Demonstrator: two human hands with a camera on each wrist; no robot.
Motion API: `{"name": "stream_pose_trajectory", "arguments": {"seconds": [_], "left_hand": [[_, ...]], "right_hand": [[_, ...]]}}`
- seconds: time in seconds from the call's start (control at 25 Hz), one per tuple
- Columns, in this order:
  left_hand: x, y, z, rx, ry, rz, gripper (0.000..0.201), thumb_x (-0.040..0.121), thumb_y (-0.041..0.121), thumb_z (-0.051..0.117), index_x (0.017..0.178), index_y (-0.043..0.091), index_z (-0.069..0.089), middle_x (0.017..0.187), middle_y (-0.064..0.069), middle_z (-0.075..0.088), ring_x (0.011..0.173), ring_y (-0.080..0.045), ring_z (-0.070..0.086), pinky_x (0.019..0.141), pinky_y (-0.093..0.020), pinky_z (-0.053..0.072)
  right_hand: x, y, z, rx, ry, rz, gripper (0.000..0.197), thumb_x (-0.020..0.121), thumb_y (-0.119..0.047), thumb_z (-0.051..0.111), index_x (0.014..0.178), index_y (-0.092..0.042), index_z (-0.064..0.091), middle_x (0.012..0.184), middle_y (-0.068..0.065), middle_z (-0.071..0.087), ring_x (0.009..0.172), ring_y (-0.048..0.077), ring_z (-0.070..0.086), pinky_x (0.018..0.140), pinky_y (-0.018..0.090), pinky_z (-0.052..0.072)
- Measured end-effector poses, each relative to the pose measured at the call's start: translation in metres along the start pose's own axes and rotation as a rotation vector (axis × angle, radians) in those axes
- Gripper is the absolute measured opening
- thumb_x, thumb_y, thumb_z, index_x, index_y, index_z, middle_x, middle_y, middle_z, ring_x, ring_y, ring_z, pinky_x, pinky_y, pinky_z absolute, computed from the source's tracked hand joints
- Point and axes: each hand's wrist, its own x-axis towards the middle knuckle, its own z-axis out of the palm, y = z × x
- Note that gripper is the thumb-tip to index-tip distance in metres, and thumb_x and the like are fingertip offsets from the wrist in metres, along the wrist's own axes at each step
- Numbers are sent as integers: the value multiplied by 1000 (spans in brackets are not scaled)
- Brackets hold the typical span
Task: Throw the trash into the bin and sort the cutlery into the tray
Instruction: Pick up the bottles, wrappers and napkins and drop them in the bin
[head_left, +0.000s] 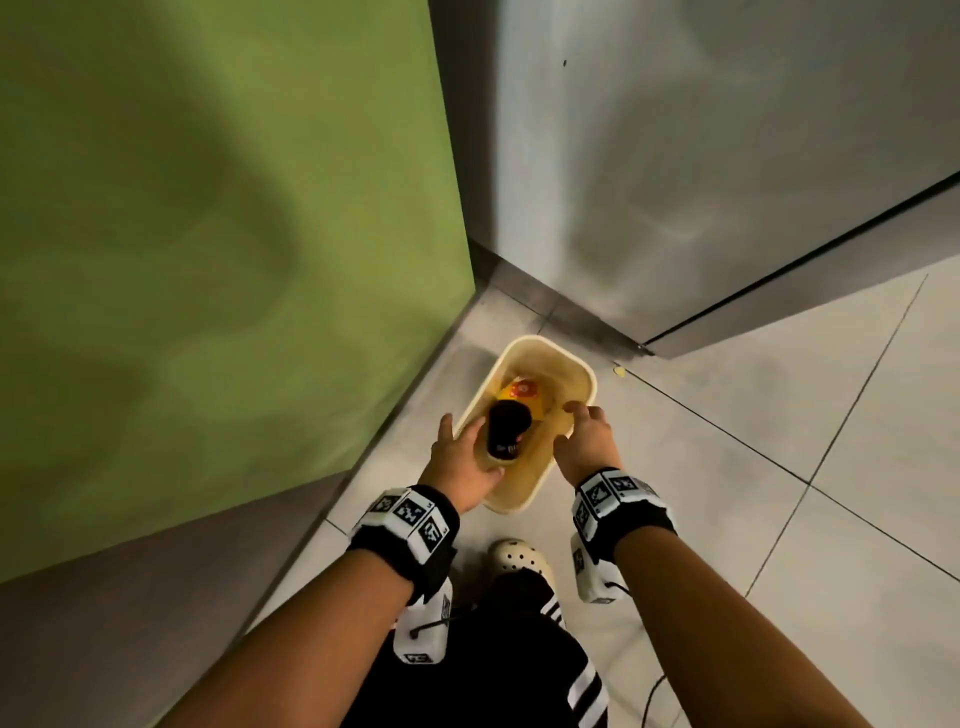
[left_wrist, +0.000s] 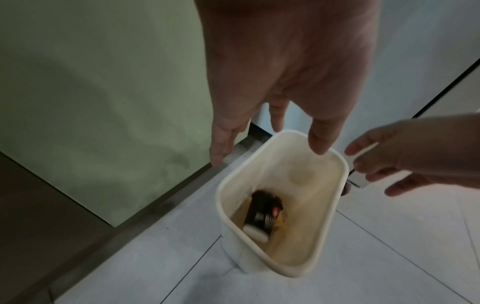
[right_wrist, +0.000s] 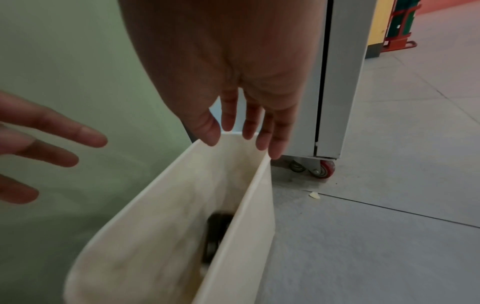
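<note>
- I see the cream plastic bin (head_left: 582, 371) standing on the tiled floor (head_left: 779, 467), tucked into the corner where a green panel (head_left: 208, 234) meets a steel cabinet (head_left: 701, 156).
- My left hand (head_left: 460, 460) hangs over the near left side of the bin's opening. In the left wrist view its fingers (left_wrist: 323, 133) point down, spread and straight, with nothing between them.
- My right hand (head_left: 587, 439) hovers over the bin's right rim, fingers likewise loose and spread wide; the right wrist view shows its fingertips (right_wrist: 275, 144) just above the rim, and I cannot tell whether they touch it.
- The trash sits inside the bin: a dark bottle (left_wrist: 263, 211) with a white cap end (left_wrist: 257, 233), lying tilted against the left wall. It is blurred in both wrist views.
- Beyond the bottle, deeper in the bin, the head view shows a yellow and red wrapper (head_left: 522, 392).
- The bin's inner walls carry brownish stains.
- A small pale scrap (right_wrist: 314, 195) lies on the floor just right of the bin, near the cabinet's red caster wheel (right_wrist: 324, 168).
- Black bands with square markers (head_left: 410, 514) wrap both wrists, and a white perforated clog (head_left: 519, 556) shows on the floor below the bin.
</note>
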Motion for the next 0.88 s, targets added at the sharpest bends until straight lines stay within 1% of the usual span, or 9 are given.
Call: {"name": "stream_pose_trajectory", "arguments": {"seconds": [0.12,0.2,0.32,0.48,0.56,0.64,0.68,0.8,0.88], "left_hand": [[-46,5,-26,-30,-7,-3,58,87,21,59,141,17,39,153,-13,25,138,-24,37,115,-27,28],[-83,15,-49,-32,0,11,49,87,20,58,135,16,48,144,-12,42,131,-23,45,113,-28,33],[-150,41,-91,-85,17,5,41,87,19,59,128,15,56,134,-10,56,122,-23,54,104,-26,40],[-246,81,-146,-159,34,45,40,88,17,57,127,13,55,128,-8,59,113,-23,59,90,-19,41],[-296,97,-173,-175,54,79,40,88,16,56,128,13,54,128,-7,59,113,-24,59,90,-19,42],[-350,107,-201,-182,96,120,40,88,14,56,128,12,54,128,-7,60,108,-22,60,87,-19,42],[-372,112,-214,-184,119,149,39,87,13,57,126,12,55,126,-7,61,99,-19,60,81,-16,41],[-440,114,-266,-235,288,235,36,87,12,59,122,14,59,112,2,63,72,-3,51,58,1,36],[-478,106,-303,-323,437,277,32,86,11,60,117,18,61,98,8,59,64,3,48,52,4,36]], "right_hand": [[-48,-3,-23,-53,-99,9,49,87,-5,45,135,-15,44,139,9,43,129,29,42,108,39,40],[-83,-17,-44,-72,-140,-16,50,86,-5,45,135,-15,44,139,7,42,130,27,42,108,37,40],[-142,-53,-84,-96,-137,-122,51,86,-6,47,136,-15,44,139,9,45,129,29,44,109,37,39],[-221,-109,-141,-102,-99,-300,44,85,-5,50,130,-10,52,133,16,55,121,32,53,104,35,43],[-261,-140,-174,-144,-95,-420,39,87,-5,51,126,-7,55,127,16,61,117,29,57,98,30,43],[-303,-171,-206,-132,-74,-495,34,89,-7,53,122,-9,57,115,11,66,109,27,62,91,29,47],[-319,-183,-219,-88,-62,-514,31,88,-7,54,119,-12,58,106,9,66,102,27,64,88,30,49],[-366,-234,-253,23,-20,-743,27,84,-2,56,107,-15,62,85,4,60,76,22,61,76,32,50],[-390,-273,-269,6,11,-890,26,84,-2,58,108,-12,63,85,5,60,72,19,56,72,32,50]]}}
